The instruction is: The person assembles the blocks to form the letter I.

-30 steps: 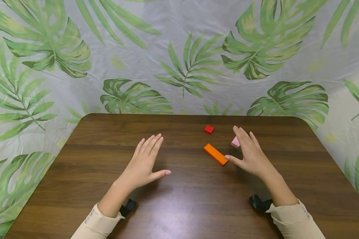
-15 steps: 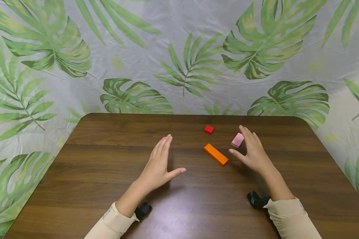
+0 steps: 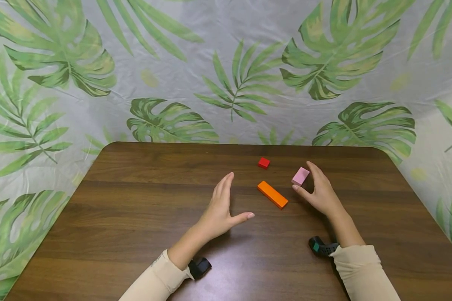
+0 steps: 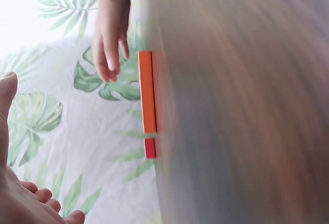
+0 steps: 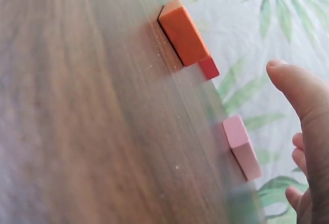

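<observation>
My right hand (image 3: pixel 322 192) hovers by a pink block (image 3: pixel 300 176), its thumb and fingers spread on either side with a gap between. In the right wrist view the pink block (image 5: pixel 241 147) lies on the wood, apart from the thumb (image 5: pixel 293 88). An orange oblong block (image 3: pixel 273 195) lies slantwise left of that hand, and a small red block (image 3: pixel 264 163) sits farther back. My left hand (image 3: pixel 218 211) is held over the table left of the orange block, fingers extended and thumb pointing right, touching no block.
The brown wooden table (image 3: pixel 135 217) has rounded far corners. Behind it hangs a pale cloth (image 3: pixel 248 25) printed with green leaves. Black wrist cameras (image 3: pixel 200 267) are strapped at both cuffs.
My left hand has moved right across the table toward the orange block. The right hand has shifted slightly right, uncovering the pink block. The blocks stay where they were.
</observation>
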`<state>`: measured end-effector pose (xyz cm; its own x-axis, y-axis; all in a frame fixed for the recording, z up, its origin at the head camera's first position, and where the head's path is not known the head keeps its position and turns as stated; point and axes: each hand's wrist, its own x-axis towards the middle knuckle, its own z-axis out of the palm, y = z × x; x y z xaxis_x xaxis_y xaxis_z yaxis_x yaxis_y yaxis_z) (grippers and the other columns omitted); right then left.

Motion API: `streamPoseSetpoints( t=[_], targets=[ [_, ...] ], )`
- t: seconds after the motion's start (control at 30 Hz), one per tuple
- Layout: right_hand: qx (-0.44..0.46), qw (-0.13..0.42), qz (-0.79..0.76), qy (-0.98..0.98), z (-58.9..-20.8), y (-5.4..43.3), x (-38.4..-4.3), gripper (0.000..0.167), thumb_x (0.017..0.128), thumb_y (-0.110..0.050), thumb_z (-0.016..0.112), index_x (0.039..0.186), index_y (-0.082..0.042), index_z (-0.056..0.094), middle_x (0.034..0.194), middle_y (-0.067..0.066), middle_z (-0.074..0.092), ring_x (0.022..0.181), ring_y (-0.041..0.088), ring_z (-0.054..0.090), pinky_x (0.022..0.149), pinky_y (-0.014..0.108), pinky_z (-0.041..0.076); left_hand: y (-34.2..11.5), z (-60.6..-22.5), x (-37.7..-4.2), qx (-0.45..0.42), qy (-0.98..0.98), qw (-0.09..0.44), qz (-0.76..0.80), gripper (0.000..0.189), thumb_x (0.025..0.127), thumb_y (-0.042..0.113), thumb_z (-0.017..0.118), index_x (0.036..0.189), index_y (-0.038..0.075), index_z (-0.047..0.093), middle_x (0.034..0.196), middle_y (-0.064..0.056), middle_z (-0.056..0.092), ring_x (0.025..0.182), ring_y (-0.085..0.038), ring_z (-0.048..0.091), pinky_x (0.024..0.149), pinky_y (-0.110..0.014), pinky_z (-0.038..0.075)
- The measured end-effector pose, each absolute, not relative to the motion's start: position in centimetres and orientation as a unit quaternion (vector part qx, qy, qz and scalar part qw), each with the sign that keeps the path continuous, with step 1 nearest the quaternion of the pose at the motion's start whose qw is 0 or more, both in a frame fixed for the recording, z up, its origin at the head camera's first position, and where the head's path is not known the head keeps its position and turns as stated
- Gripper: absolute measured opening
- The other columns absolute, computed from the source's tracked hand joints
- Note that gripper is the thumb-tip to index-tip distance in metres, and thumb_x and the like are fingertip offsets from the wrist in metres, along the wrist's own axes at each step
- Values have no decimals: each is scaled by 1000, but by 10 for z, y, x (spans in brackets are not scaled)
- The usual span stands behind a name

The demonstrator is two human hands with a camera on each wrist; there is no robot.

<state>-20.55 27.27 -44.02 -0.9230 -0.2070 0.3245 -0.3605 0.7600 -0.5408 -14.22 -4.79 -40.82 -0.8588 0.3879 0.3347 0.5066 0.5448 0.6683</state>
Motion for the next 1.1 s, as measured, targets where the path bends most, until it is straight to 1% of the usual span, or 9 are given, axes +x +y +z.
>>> streamPoseSetpoints(
  t=[0.23, 0.47, 0.57, 0.7, 0.9, 1.1],
  targets=[
    [117, 88, 336, -931, -446, 278, -209, 86, 81, -39, 65, 142, -2, 17, 141, 24, 21, 124, 44, 25, 94, 60, 23, -33, -415, -147, -243, -874, 56, -418, 105, 71, 58, 64, 145, 14, 3, 147, -5, 9, 132, -21, 11, 102, -47, 21],
    [104, 72, 337, -933, -448, 280, -212, 87, 81, -41, 64, 141, 0, 16, 141, 26, 21, 125, 44, 22, 96, 60, 20, -16, -425, -152, -225, -878, 43, -421, 106, 70, 59, 63, 144, 11, 5, 147, -7, 10, 132, -22, 13, 102, -46, 21],
    [104, 65, 338, -933, -447, 281, -213, 87, 81, -41, 63, 141, 1, 15, 141, 26, 22, 126, 43, 20, 96, 59, 19, -8, -431, -154, -216, -879, 36, -423, 107, 70, 60, 64, 144, 9, 7, 146, -11, 13, 132, -23, 14, 103, -45, 20],
    [104, 60, 339, -933, -448, 280, -213, 88, 81, -41, 63, 141, 2, 15, 140, 26, 23, 127, 43, 20, 97, 59, 19, 2, -436, -156, -202, -880, 31, -429, 107, 68, 58, 67, 143, 5, 11, 144, -16, 16, 131, -25, 17, 102, -45, 21],
    [104, 62, 343, -932, -447, 280, -214, 88, 81, -39, 65, 140, 4, 16, 139, 28, 23, 126, 44, 21, 97, 59, 19, 18, -444, -163, -182, -882, 28, -435, 107, 66, 55, 70, 141, 0, 17, 142, -16, 20, 128, -29, 23, 101, -45, 24],
    [105, 59, 339, -933, -450, 281, -214, 88, 81, -39, 65, 140, 5, 16, 139, 29, 23, 126, 44, 21, 97, 58, 20, 32, -448, -168, -159, -896, 24, -414, 107, 66, 55, 71, 140, -2, 19, 141, -16, 24, 128, -28, 26, 102, -43, 24]
  ],
)
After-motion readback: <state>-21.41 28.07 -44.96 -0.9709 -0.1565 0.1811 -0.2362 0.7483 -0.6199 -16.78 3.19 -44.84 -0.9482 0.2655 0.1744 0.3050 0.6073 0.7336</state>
